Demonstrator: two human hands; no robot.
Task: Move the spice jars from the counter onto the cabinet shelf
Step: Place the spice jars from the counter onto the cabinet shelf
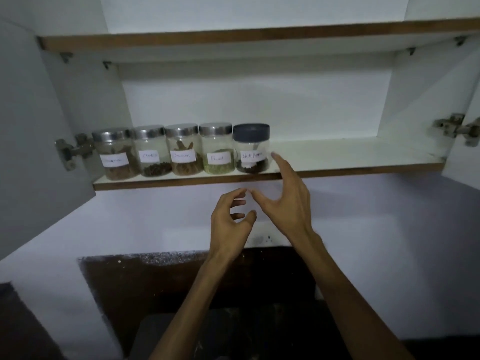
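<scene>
Several glass spice jars with white labels stand in a row on the left half of the cabinet shelf (350, 154). The rightmost is a black-lidded pepper jar (251, 148); to its left stand silver-lidded jars, among them a green-spice jar (217, 149) and, far left, a brown-spice jar (114, 153). My right hand (285, 201) is raised just right of the pepper jar, fingers spread, fingertips close to it but apart from it. My left hand (231, 219) hovers below the shelf edge, fingers curled loosely, holding nothing.
An upper shelf (233, 38) runs above. The cabinet doors hang open at the left (28, 152) and right (465, 162), with metal hinges. A dark counter (233, 320) lies far below against the white wall.
</scene>
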